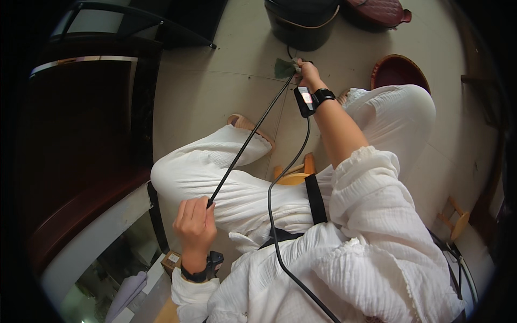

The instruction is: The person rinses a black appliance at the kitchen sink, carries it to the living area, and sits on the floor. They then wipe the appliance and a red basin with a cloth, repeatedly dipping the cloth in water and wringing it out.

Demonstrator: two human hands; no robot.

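Note:
My left hand (195,223), low at the left of the head view, is closed around one end of a thin black rod or taut cable (250,139). This line runs up and right to my right hand (307,73), whose fingers grip a green leafy or cloth-like piece (284,68) with a pale, knotted part. Whether the black line passes through the right hand or ends there, I cannot tell. A short dark curved piece shows just above that hand. Each wrist wears a black strap with a small device; a black cable (299,155) hangs from the right one across my lap.
Beyond my right hand stands a black bucket (301,30) with a handle. A dark red lidded container (377,12) and a reddish basin (398,72) are at the upper right. Wooden stools (309,163) show beneath me and at the lower right. Dark furniture lines the left.

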